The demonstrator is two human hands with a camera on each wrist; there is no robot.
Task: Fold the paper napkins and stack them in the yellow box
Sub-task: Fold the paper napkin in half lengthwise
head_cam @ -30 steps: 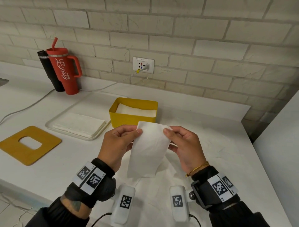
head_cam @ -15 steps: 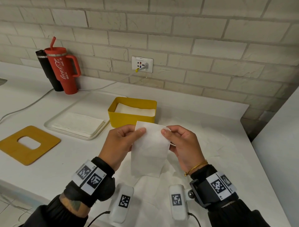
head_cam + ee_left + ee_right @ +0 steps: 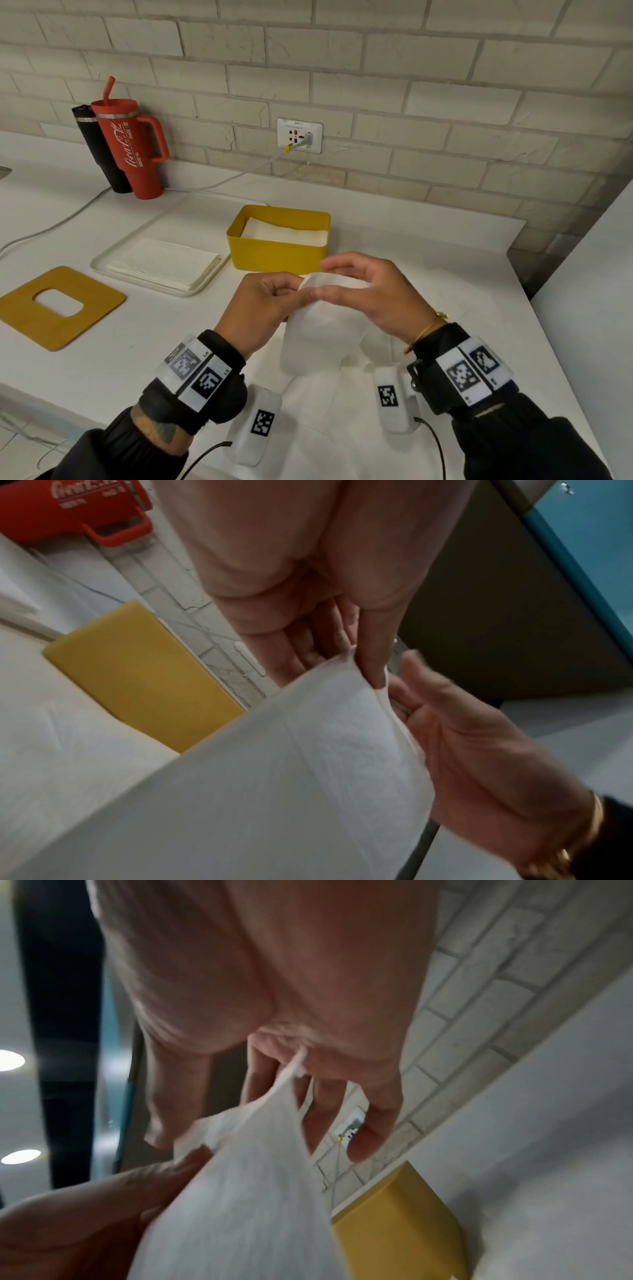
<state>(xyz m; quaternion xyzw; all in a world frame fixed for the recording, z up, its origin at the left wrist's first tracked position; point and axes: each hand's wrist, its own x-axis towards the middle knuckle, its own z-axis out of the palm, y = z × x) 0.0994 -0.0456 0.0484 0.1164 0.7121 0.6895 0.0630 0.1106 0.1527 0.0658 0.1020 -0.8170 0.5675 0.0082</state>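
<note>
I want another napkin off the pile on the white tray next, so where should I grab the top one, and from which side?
Probably by the near right corner of the napkin stack, coming in from the yellow box side. The pile lies flat in the white tray, and its layered edges show there, so a pinch could peel off just the top sheet. The left hand is nearer.

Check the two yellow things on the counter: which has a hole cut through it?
The flat yellow board at the left edge; the yellow box is a walled container holding napkins.

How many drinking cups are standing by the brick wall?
2: a red plastic tumbler with handle and straw at the counter's back left, and a black tumbler touching its left side, partly hidden behind it.
</note>
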